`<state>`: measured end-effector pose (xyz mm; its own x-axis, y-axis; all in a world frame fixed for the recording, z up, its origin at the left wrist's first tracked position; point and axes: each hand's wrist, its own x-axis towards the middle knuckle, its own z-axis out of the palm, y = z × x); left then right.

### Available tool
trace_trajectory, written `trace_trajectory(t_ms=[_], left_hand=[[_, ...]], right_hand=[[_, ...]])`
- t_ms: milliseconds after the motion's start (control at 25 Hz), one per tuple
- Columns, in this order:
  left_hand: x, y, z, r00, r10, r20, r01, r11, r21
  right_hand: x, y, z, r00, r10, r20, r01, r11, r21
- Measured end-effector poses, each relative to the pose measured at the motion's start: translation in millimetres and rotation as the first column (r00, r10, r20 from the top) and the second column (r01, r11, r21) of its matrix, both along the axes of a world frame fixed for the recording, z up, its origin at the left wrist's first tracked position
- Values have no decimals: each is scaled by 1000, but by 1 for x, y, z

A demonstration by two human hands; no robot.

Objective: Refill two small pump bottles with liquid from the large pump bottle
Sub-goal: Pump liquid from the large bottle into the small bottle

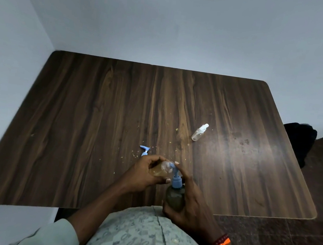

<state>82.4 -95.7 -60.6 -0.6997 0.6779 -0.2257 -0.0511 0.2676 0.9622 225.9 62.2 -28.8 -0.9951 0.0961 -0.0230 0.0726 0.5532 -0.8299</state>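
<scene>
My left hand [148,172] grips a small clear bottle [161,168] tilted on its side, partly filled with amber liquid, its open neck held against the nozzle of the large bottle's blue pump [176,177]. My right hand [189,202] wraps round the dark large pump bottle [175,198] near the table's front edge, with its index finger lying on the pump head. A blue and white pump cap [145,150] lies loose on the table just beyond my left hand. A second small clear bottle [199,132] with a white cap lies on its side farther back to the right.
The dark wooden table [97,115] stands in a corner of pale walls. Small crumbs are scattered near the loose pump cap. A dark object [299,142] sits beyond the table's right edge over a dark tiled floor.
</scene>
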Motion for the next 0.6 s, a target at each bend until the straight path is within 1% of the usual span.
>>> trace_trajectory(t_ms=[160,320,480,600], left_hand=[[-3,-2,2,1000,0,-17,0,1000,-12],[0,-2,1,998,-34,-61,31,998,-51],[0,-1,1,998,-16,-53,14,999,-33],[1,-2,0,999,-4,-36,3,999,-37]], right_hand=[[-11,5,2,1000,13,15,-14,1000,19],[-10,2,-4,998,-45,37,46,999,-12],[-5,2,-8,998,3,55,-4,1000,13],[-4,3,-8,999,10,31,-10,1000,9]])
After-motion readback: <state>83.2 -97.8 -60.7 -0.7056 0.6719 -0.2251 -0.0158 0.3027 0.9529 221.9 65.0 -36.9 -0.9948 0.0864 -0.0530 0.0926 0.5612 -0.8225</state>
